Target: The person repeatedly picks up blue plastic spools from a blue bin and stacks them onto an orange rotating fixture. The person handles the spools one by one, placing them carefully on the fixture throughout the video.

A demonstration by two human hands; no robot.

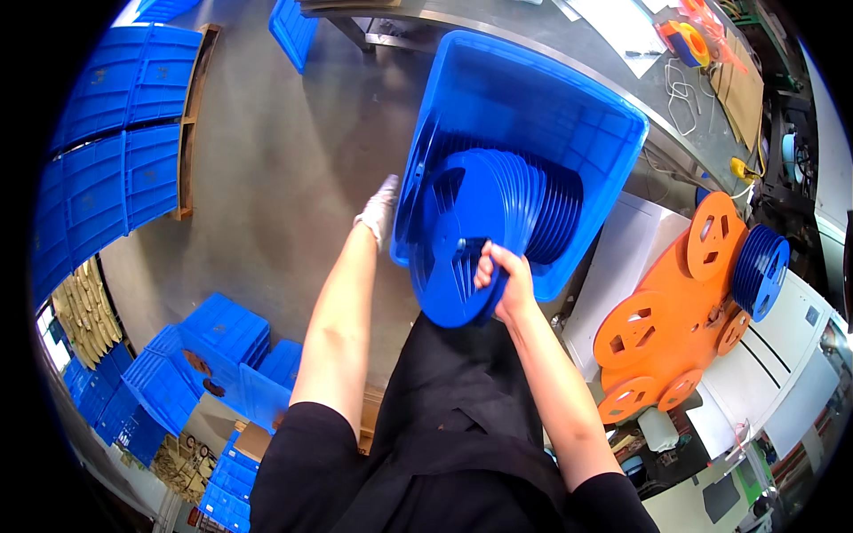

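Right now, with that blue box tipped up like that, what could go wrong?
1. The blue bin is tilted toward the person, and the row of blue reels stands on edge inside; they might slide or roll out.
2. The right hand grips only the front reel by its rim, so it could slip.
3. The gloved left hand holds just the bin's edge, so the bin may tip.

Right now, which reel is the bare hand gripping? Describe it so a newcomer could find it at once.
Start at the big blue crate tilted toward the person at the picture's centre; a row of blue reels stands on edge inside it. The one in question is the blue reel at the near end of the row, the only one with the right hand closed on its rim.
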